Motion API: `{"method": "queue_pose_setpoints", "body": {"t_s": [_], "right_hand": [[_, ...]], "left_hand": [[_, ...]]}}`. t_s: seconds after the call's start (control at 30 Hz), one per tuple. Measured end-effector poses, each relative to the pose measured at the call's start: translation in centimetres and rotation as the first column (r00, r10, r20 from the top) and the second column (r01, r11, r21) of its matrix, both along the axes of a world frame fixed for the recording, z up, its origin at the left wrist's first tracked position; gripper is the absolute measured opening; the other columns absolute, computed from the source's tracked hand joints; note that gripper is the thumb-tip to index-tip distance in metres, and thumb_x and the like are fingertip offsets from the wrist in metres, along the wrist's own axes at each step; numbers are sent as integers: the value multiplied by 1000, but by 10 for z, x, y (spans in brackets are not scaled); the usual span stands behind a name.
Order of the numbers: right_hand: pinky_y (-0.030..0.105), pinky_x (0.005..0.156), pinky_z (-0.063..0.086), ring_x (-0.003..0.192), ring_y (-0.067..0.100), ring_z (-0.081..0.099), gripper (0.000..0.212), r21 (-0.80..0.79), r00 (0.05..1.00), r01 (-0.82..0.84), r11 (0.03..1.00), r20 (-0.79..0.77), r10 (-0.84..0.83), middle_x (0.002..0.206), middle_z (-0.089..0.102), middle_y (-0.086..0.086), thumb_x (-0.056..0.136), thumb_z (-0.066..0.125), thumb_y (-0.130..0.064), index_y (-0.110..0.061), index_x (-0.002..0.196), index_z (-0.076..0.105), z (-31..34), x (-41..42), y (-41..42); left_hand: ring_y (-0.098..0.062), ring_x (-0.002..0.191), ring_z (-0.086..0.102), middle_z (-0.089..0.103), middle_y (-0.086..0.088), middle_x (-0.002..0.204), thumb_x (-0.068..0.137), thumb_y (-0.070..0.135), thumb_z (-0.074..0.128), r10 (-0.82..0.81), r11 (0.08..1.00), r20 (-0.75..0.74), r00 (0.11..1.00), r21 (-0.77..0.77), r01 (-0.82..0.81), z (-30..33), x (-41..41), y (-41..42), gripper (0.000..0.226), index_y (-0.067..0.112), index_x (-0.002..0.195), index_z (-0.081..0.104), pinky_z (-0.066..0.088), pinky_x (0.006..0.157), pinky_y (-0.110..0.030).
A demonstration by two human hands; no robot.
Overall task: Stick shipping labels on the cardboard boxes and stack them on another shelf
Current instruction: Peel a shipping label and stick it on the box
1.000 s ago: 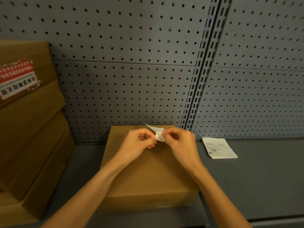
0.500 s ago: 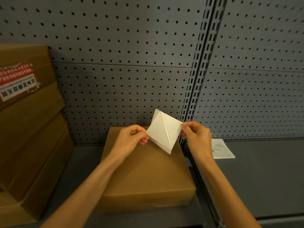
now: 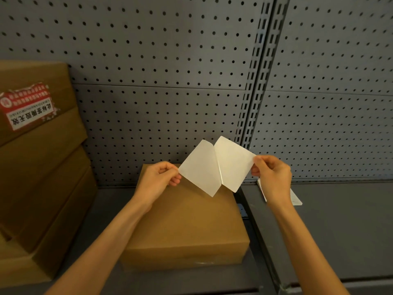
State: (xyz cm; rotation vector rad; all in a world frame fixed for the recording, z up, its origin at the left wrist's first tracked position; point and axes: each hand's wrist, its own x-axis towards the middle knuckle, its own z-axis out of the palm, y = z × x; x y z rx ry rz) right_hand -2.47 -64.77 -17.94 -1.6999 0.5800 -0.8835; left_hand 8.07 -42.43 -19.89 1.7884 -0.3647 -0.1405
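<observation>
Peeling a label [image 3: 201, 169] from its backing [image 3: 232, 163], both held above the box [image 3: 187, 222].

The left hand [image 3: 158, 179] pinches the left sheet's corner, the right hand [image 3: 271, 174] pinches the right sheet's corner; the sheets spread apart and meet only along a slanted seam between the grips. The box lies on the shelf [image 3: 340, 231] just below them. A label pile [image 3: 294, 198] lies behind the right wrist; stacked boxes [image 3: 40, 167] stand well left.
</observation>
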Motion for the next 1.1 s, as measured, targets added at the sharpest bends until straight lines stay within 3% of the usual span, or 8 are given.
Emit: {"method": "queue_pose_setpoints", "body": {"t_s": [0.63, 0.9, 1.0, 1.1], "right_hand": [[33, 77, 53, 71, 21, 63, 20, 2, 999, 29, 1000, 23, -29, 69, 64, 5, 92, 54, -12, -21, 78, 64, 7, -2, -5], [23, 67, 52, 71, 18, 64, 13, -6, 999, 14, 1000, 50, -13, 71, 65, 1, 93, 54, -12, -11, 88, 66, 9, 6, 2], [22, 62, 48, 74, 20, 64, 14, -23, 999, 2, 1000, 51, 0, 69, 63, 2, 93, 54, -13, -15, 82, 64, 10, 10, 8], [26, 66, 48, 71, 21, 62, 23, -60, 998, -25, 998, 56, 28, 66, 62, 2, 93, 54, -15, -23, 73, 62, 11, 14, 16]], "left_hand": [[-17, 74, 63, 67, -10, 80, 90, 6, 52, 170, 984, -54, 984, -37, -172, -4, 8, 32, 16, 3, 87, 68, 51, 68, -21], [-19, 72, 61, 65, -13, 78, 91, 5, 51, 276, 955, -96, 956, -84, -284, -8, 15, 56, 17, 5, 80, 65, 50, 68, -24], [-19, 73, 61, 66, -11, 78, 91, 7, 52, 341, 936, -76, 937, -71, -346, -10, 18, 66, 17, 9, 80, 64, 52, 72, -27], [-18, 73, 62, 67, -7, 77, 91, 10, 55, 423, 903, -45, 905, -54, -425, -12, 22, 75, 17, 13, 77, 64, 52, 74, -28]]}}
